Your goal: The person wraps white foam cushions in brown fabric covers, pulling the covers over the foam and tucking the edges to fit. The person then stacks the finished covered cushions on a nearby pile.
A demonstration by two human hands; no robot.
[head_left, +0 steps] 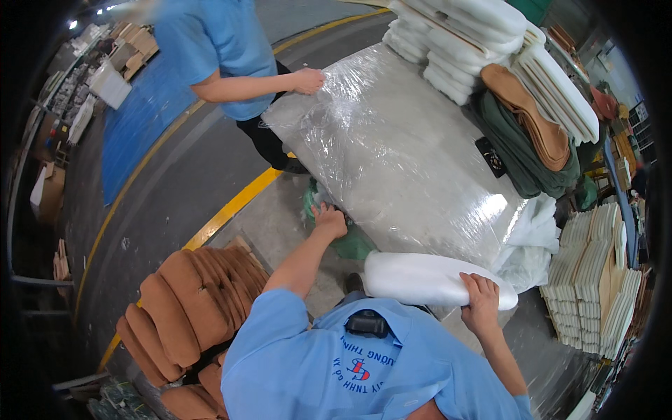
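A white padded cushion piece (420,278) with a rounded end lies at the near edge of the table, in front of my body. My right hand (481,299) grips its right part, fingers over the top. Farther left, my left hand (330,222) reaches down beside the table's edge, its bent fingers closed at a green plastic bag (355,243). What lies inside the bag is hidden. Clear plastic film covers the table (413,161). Across from me, a co-worker in a blue shirt has a hand (306,81) at the film's far left corner.
White padded pieces (462,42) are piled on the table's far right, near brown (521,105) and dark green covers (511,147). Brown cushions (185,301) stand stacked at my left. Pale panels (584,280) are stacked at right. A yellow line (227,210) crosses the floor.
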